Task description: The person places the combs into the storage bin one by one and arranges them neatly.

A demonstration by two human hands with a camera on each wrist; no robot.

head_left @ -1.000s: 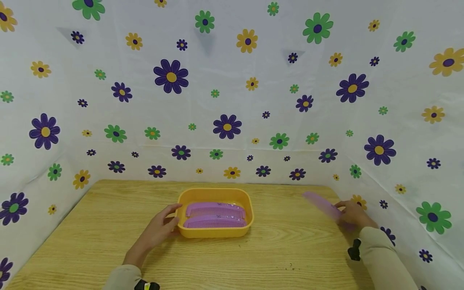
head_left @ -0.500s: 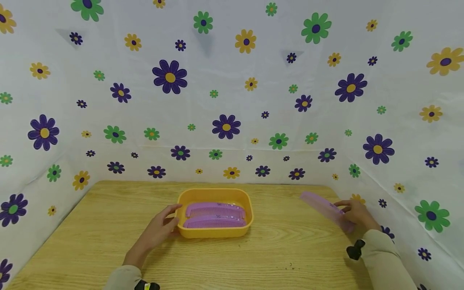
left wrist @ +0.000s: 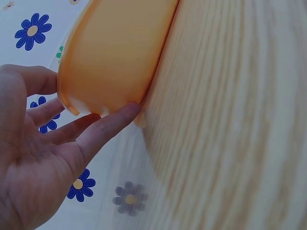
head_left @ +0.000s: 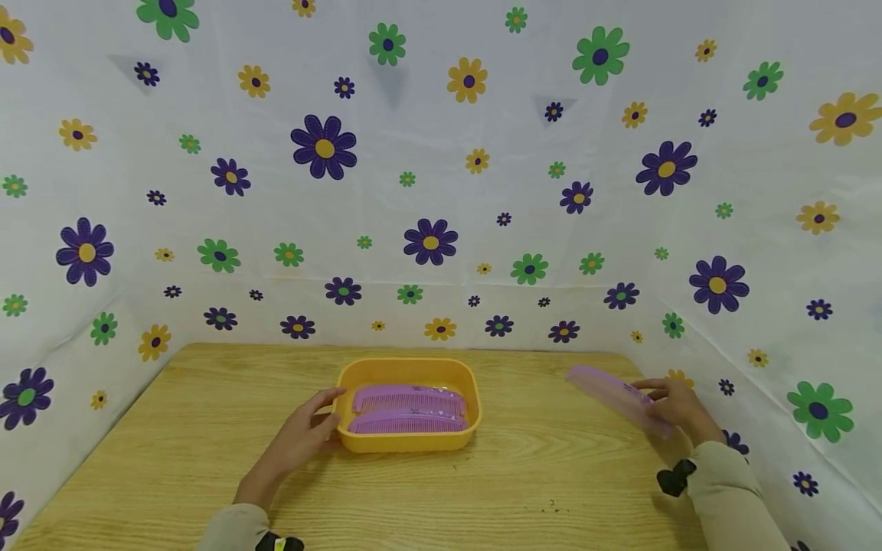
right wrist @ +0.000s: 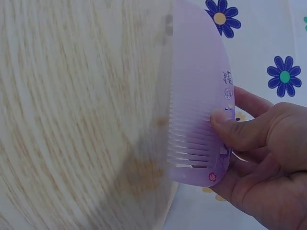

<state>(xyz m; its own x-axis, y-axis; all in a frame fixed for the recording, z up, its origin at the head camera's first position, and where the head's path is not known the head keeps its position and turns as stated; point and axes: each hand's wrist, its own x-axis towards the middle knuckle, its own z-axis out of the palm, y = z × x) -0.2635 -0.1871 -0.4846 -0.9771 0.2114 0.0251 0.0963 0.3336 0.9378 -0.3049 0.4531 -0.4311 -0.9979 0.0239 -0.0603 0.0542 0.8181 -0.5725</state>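
My left hand (head_left: pixel 298 434) holds the left end of a yellow plastic tub (head_left: pixel 413 442), its fingertips spread from the rim down the end wall. In the left wrist view, the fingers (left wrist: pixel 115 122) touch the outside of the tub (left wrist: pixel 115 52), one near its bottom edge. Two purple combs (head_left: pixel 409 398) lie side by side in the tub, teeth toward me. At the right, my right hand (head_left: pixel 678 405) pinches another purple comb (head_left: pixel 606 390) by its back. The right wrist view shows the thumb on the face of this comb (right wrist: pixel 196 62), which is tilted over the tabletop.
The wood-grain table (head_left: pixel 524 459) ends against a white flower-printed sheet (head_left: pixel 524 184) at the back and both sides. Small dark specks (head_left: pixel 551 506) mark the tabletop near the front right. My right hand is close to the right-hand sheet.
The comb in my right hand has shifted slightly left, and its outline is clearer than a second ago. My left hand, the tub and the two combs inside stay put.
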